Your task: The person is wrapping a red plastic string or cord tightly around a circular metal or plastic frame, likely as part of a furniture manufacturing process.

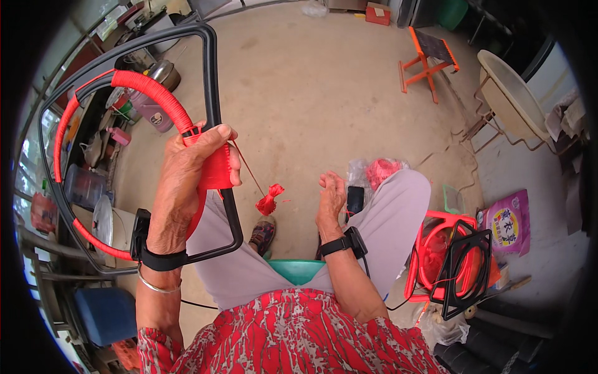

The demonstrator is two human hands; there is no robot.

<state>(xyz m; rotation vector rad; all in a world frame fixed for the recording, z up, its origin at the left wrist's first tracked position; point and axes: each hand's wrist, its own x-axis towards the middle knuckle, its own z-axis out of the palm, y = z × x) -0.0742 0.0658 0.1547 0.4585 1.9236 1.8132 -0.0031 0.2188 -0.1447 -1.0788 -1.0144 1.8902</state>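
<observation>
Left hand (185, 161) partly hidden behind red strip (216, 172).

Floor (299, 106): pale tan, a few darker stains toward the far end. Far end, right of middle: clear plastic bag (314, 9), then a red box (377, 15). Far right: folding stool (428, 70), orange legs crossed, dark seat, set up on its feet. Left side: pinkish-purple jug (151, 113), smaller pink bottle (119, 136) near it. Near middle: one patterned shoe (263, 233). Right, by the wall: purple packet (507, 223); flat or propped, cannot tell.
</observation>
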